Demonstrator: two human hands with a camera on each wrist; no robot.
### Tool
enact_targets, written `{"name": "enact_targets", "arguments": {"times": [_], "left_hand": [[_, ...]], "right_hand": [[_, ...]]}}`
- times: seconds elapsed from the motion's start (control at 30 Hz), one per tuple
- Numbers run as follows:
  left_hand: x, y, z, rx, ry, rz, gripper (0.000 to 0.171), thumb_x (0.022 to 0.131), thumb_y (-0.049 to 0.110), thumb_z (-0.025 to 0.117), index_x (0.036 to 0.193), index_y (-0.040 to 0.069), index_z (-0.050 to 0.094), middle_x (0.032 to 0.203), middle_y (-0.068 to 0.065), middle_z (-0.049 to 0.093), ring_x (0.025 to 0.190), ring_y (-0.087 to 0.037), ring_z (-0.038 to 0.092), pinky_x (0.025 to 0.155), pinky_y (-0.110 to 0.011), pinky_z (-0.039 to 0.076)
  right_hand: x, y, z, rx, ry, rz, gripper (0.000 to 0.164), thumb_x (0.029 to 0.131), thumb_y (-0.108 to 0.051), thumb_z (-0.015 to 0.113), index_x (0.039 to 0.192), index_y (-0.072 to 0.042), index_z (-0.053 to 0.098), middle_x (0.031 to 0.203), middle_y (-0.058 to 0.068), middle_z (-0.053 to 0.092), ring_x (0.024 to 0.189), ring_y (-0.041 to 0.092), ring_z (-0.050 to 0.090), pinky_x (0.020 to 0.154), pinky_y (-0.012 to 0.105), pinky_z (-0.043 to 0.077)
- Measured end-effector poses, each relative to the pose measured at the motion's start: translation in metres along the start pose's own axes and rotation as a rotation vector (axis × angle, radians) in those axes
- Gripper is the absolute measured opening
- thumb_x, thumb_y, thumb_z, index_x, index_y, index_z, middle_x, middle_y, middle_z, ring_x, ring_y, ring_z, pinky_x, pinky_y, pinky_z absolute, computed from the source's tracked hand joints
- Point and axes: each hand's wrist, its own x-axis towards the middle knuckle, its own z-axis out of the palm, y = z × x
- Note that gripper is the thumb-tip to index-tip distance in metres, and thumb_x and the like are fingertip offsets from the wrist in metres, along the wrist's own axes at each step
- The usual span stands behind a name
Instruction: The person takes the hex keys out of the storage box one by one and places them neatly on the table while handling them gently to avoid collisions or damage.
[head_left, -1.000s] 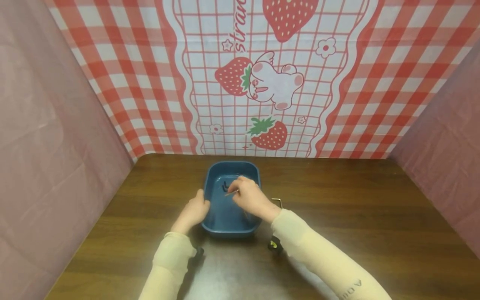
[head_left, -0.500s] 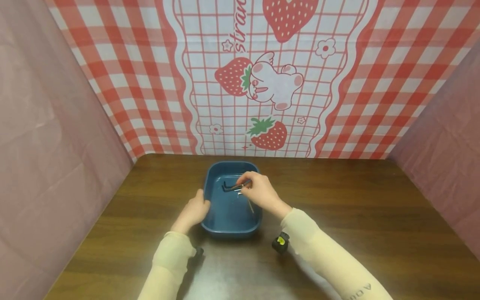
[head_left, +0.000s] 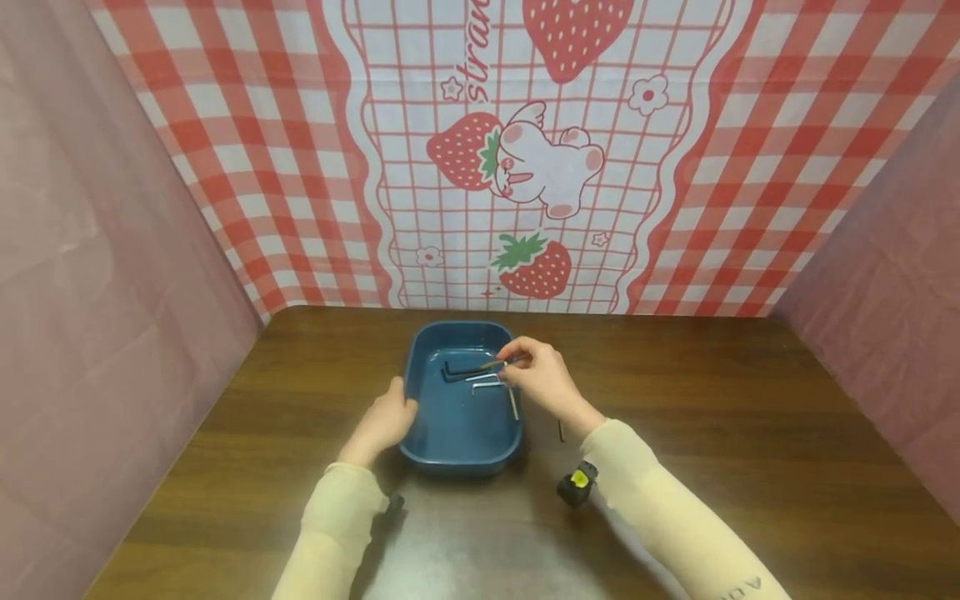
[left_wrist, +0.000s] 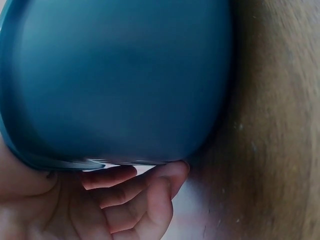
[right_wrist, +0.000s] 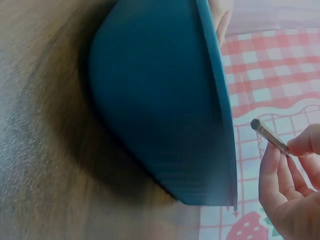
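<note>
My right hand (head_left: 546, 379) is over the right rim of a blue rectangular tray (head_left: 457, 442). Between thumb and fingertips it pinches a hex key (right_wrist: 270, 136), whose dark end points away from the hand in the right wrist view. Inside the tray lie black L-shaped hex keys (head_left: 459, 372), a silver one (head_left: 487, 385) and a pale golden one (head_left: 513, 404) by the right wall. My left hand (head_left: 388, 419) grips the tray's left side, thumb at the rim; in the left wrist view its fingers (left_wrist: 125, 202) curl along the outer wall.
The tray stands on a brown wooden table (head_left: 712, 400). A thin dark rod (head_left: 561, 430) shows beside my right wrist. Behind rises a red checked strawberry cloth (head_left: 300, 167), with pink cloth (head_left: 97, 250) at both sides.
The right hand has moved from over the tray's middle to its right rim, still pinching the hex key. More hex keys in the tray now show. The left hand keeps its grip.
</note>
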Motion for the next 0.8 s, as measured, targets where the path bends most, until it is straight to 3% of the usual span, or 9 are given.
{"name": "enact_targets", "arguments": {"times": [0.27,0.5,0.8], "left_hand": [[0.000,0.000,0.000,-0.022,-0.007,-0.012,0.054,0.092,0.019,0.035,0.137,-0.008,0.021,0.129,-0.034,0.042,0.111,-0.044,0.050,0.090,-0.053,0.041],[0.004,-0.002,-0.001,-0.019,-0.006,-0.012,0.056,0.092,0.020,0.035,0.138,-0.008,0.020,0.131,-0.034,0.040,0.113,-0.045,0.048,0.091,-0.054,0.040],[0.004,-0.002,0.000,-0.013,-0.019,-0.011,0.056,0.092,0.019,0.036,0.137,-0.009,0.019,0.131,-0.034,0.040,0.112,-0.043,0.049,0.090,-0.053,0.041]], "right_hand": [[0.001,0.005,-0.007,0.012,0.047,0.015,0.015,0.076,0.000,0.059,0.091,-0.002,0.062,0.079,0.013,0.067,0.063,0.013,0.062,0.053,0.025,0.049],[0.001,0.002,-0.013,0.061,0.072,0.025,0.015,0.076,0.004,0.058,0.091,0.003,0.061,0.083,0.016,0.064,0.060,0.010,0.058,0.060,0.036,0.053],[0.000,0.008,-0.020,0.063,0.093,0.046,0.019,0.075,0.005,0.054,0.093,0.005,0.061,0.080,0.015,0.062,0.056,0.011,0.056,0.060,0.036,0.053]]}}
